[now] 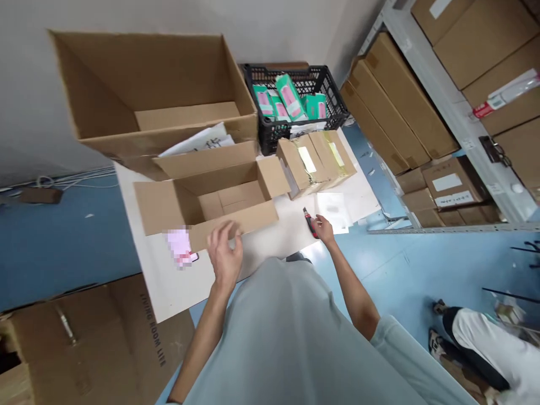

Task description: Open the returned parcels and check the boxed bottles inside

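An open cardboard box stands on the table with its flaps spread outward. My left hand is at the box's front flap, its fingers loosely curved, the thumb apart and nothing between them. At the right, my right hand has its fingers closed at the handle of a red and black utility knife, low over the tabletop. White paper sheets lie just beyond that hand. Left of my left hand is a phone, its face blurred out.
A larger open carton stands behind, papers against its front. Beside it are a black crate of green-and-pink packs and taped boxes. Shelving with cartons lines the right. Another person is at lower right.
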Demonstrator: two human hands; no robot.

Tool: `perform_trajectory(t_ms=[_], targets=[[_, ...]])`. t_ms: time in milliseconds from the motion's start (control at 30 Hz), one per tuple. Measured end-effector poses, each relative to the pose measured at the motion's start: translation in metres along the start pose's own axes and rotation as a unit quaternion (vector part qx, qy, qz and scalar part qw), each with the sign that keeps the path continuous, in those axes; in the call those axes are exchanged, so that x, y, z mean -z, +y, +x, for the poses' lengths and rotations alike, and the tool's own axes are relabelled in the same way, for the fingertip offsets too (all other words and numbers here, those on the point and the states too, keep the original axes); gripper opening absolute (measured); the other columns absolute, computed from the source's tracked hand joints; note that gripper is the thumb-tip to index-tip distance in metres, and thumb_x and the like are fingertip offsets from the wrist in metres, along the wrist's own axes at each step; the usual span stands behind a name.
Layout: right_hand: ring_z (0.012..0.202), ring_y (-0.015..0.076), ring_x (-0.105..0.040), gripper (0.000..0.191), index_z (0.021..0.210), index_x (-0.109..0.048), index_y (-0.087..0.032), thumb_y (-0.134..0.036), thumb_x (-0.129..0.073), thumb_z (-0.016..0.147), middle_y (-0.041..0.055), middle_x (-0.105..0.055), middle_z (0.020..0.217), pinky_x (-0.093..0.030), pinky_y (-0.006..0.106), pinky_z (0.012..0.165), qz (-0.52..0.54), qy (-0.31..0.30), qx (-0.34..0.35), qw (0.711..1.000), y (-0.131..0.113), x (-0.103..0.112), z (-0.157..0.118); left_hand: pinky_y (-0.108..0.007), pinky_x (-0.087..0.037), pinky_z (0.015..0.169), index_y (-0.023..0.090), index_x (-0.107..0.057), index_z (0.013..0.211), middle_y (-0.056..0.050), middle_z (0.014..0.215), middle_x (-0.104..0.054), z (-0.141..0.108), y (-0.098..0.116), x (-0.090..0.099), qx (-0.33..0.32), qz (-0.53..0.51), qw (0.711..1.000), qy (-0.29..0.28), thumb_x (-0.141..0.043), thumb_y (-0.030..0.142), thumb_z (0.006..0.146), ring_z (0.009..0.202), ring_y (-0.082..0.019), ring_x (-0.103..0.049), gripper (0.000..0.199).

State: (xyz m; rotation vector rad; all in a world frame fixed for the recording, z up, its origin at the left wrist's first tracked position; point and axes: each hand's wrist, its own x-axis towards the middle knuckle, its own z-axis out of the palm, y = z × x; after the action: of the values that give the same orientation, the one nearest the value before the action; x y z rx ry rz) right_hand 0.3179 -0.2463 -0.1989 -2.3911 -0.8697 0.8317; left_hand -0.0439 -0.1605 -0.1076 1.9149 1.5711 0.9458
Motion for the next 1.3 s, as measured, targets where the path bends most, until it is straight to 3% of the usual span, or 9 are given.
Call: perform_trajectory(t_ms=[133, 300, 467, 600, 800, 967, 1067, 1167, 1300], targets=[[0.124, 0.0359, -0.075, 0.066, 0.153, -0.061, -0.010, -0.049, -0.067, 0.100, 0.0279, -0.065, 0.151, -0.056, 0.050, 0.114, -0.040, 0.035, -0.062, 0.997, 0.052, 0.035, 0.020, -0.049, -0.052, 0.115, 0.024, -0.074, 0.135, -0.012, 0.132, -0.076, -0.015, 0.045, -0.064, -0.082, -0.059, 0.979, -0.177, -0.053, 0.035, 0.110, 0.126, -0.032, -0.068, 0.034], [0.136, 0.0423, -0.066, 0.086, 0.160, -0.051, -0.010, -0.045, -0.082, 0.088, 0.0302, -0.054, 0.156, -0.055, 0.052, 0.112, -0.091, 0.013, -0.086, 0.992, 0.090, 0.056, 0.055, -0.052, -0.053, 0.118, 0.025, -0.072, 0.141, -0.011, 0.139, -0.074, -0.020, 0.081, -0.155, -0.101, -0.042, 0.930, -0.351, -0.054, 0.029, 0.105, 0.130, -0.034, -0.067, 0.041], [0.127, 0.0309, -0.064, 0.029, 0.127, -0.070, -0.021, -0.032, -0.066, 0.100, 0.0152, -0.063, 0.136, -0.058, 0.041, 0.105, -0.088, -0.044, -0.014, 0.995, 0.112, 0.058, 0.073, -0.054, -0.053, 0.121, 0.022, -0.067, 0.149, -0.015, 0.145, -0.070, -0.020, 0.105, -0.245, -0.097, -0.002, 0.908, -0.408, -0.057, 0.022, 0.100, 0.134, -0.035, -0.066, 0.050], [0.125, 0.0282, -0.065, 0.021, 0.116, -0.072, -0.021, -0.028, -0.056, 0.106, 0.0140, -0.063, 0.132, -0.058, 0.040, 0.109, -0.057, -0.066, 0.036, 0.996, 0.118, 0.065, 0.077, -0.056, -0.046, 0.129, 0.023, -0.053, 0.164, -0.017, 0.169, -0.051, -0.022, 0.119, -0.295, -0.069, 0.012, 0.913, -0.403, -0.064, 0.021, 0.096, 0.155, -0.037, -0.051, 0.069], [0.116, 0.0219, -0.070, 0.023, 0.118, -0.068, -0.023, -0.032, -0.048, 0.109, 0.0103, -0.065, 0.130, -0.062, 0.035, 0.103, 0.069, -0.085, 0.163, 0.981, 0.106, 0.079, 0.080, -0.059, -0.044, 0.130, 0.030, -0.036, 0.176, -0.016, 0.184, -0.030, -0.017, 0.132, -0.324, -0.052, 0.012, 0.906, -0.419, -0.069, 0.016, 0.094, 0.165, -0.039, -0.040, 0.090], [0.117, 0.0208, -0.070, 0.021, 0.114, -0.068, -0.025, -0.033, -0.049, 0.108, 0.0079, -0.068, 0.125, -0.064, 0.035, 0.103, 0.135, -0.111, 0.216, 0.961, 0.086, 0.074, 0.073, -0.057, -0.048, 0.125, 0.027, -0.061, 0.160, -0.015, 0.174, -0.047, -0.006, 0.135, -0.334, -0.012, -0.001, 0.908, -0.418, -0.066, 0.021, 0.096, 0.153, -0.038, -0.056, 0.065], [0.124, 0.0216, -0.070, 0.025, 0.119, -0.070, -0.026, -0.036, -0.050, 0.108, 0.0083, -0.071, 0.130, -0.063, 0.036, 0.106, 0.140, -0.132, 0.235, 0.953, 0.084, 0.073, 0.068, -0.054, -0.048, 0.125, 0.024, -0.082, 0.124, -0.014, 0.149, -0.070, -0.002, 0.131, -0.338, 0.078, -0.075, 0.920, -0.377, -0.066, 0.018, 0.088, 0.139, -0.037, -0.067, 0.040], [0.127, 0.0250, -0.069, 0.034, 0.133, -0.069, -0.026, -0.042, -0.053, 0.109, 0.0114, -0.069, 0.138, -0.063, 0.038, 0.105, 0.103, -0.099, 0.180, 0.973, 0.097, 0.078, 0.069, -0.052, -0.053, 0.119, 0.023, -0.083, 0.096, -0.012, 0.111, -0.081, -0.001, 0.124, -0.342, 0.211, -0.164, 0.919, -0.290, -0.069, 0.020, 0.080, 0.119, -0.036, -0.074, 0.022], [0.135, 0.0351, -0.063, 0.059, 0.149, -0.060, -0.019, -0.050, -0.069, 0.101, 0.0201, -0.062, 0.148, -0.060, 0.048, 0.109, -0.006, -0.035, 0.017, 0.999, 0.125, 0.081, 0.076, -0.048, -0.065, 0.094, 0.019, -0.077, 0.100, -0.008, 0.091, -0.077, -0.004, 0.115, -0.338, 0.288, -0.209, 0.906, -0.228, -0.066, 0.031, 0.080, 0.093, -0.027, -0.075, 0.027]])
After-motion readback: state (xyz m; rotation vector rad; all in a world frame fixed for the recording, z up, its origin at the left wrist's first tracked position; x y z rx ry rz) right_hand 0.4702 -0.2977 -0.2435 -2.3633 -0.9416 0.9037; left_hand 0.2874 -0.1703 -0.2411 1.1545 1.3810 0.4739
